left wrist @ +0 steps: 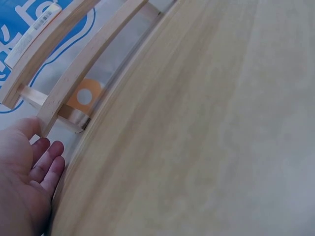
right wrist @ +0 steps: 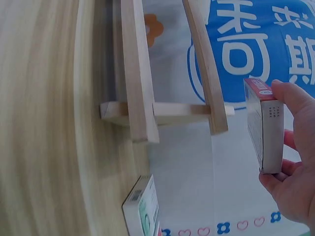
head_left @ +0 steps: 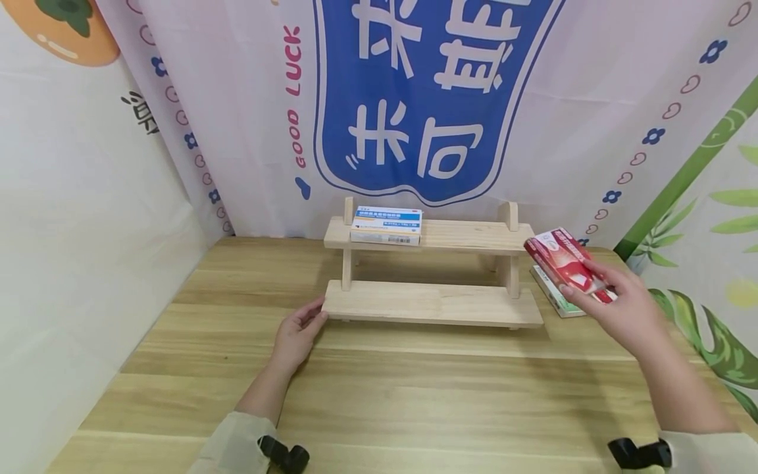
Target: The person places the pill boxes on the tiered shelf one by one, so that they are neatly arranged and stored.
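A two-tier wooden display shelf stands on the table. My left hand holds the left end of its lower board, thumb at the corner; the left wrist view shows the other fingers bent below the board. To the right of the shelf, my right hand grips a red-and-white medicine box by its edges, raised and tilted near the upper board's right end. A blue-and-white medicine box lies on the left part of the upper board. Partly hidden under the raised box, a green-and-white box lies on the table.
The wooden table reaches back to a printed cloth hanging behind the shelf. A pale wall covering borders the left side, and a leaf-patterned one the right.
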